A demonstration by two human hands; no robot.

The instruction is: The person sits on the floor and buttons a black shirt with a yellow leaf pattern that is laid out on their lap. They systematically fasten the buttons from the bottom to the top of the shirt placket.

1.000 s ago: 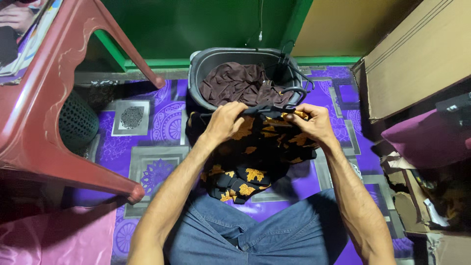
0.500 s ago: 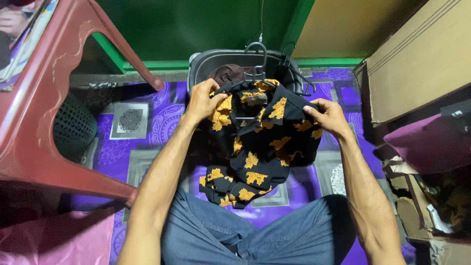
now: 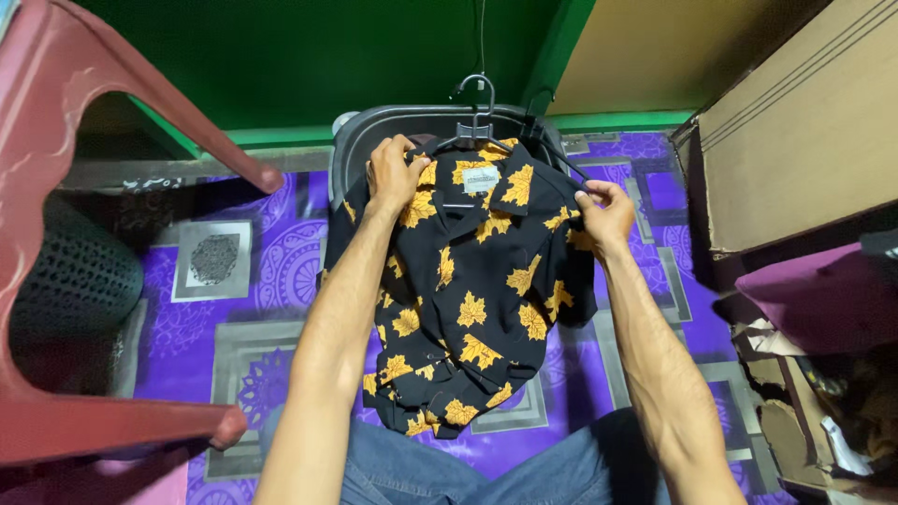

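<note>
A person seated on a purple patterned floor mat (image 3: 281,271) holds up a black short-sleeved shirt printed with orange maple leaves (image 3: 472,281), which hangs on a dark plastic hanger (image 3: 475,117) directly in front of a grey plastic tub (image 3: 351,150). To the left of the shirt stand a red plastic chair (image 3: 56,140) and a dark perforated basket (image 3: 65,271). The left hand (image 3: 395,173) is clenched on the shirt's left shoulder, pinching cloth near the collar; the right hand (image 3: 606,210) grips the right shoulder seam between thumb and fingers. The shirt's hem drapes down to the person's blue jeans (image 3: 421,468). To the right of the shirt, a brown cardboard box (image 3: 795,122) leans above a maroon cushion (image 3: 823,290). Seating the shirt well likely means drawing both shoulders outward evenly until each seam sits over a hanger arm, keeping the collar centred under the hook so the garment does not slip sideways.
</note>
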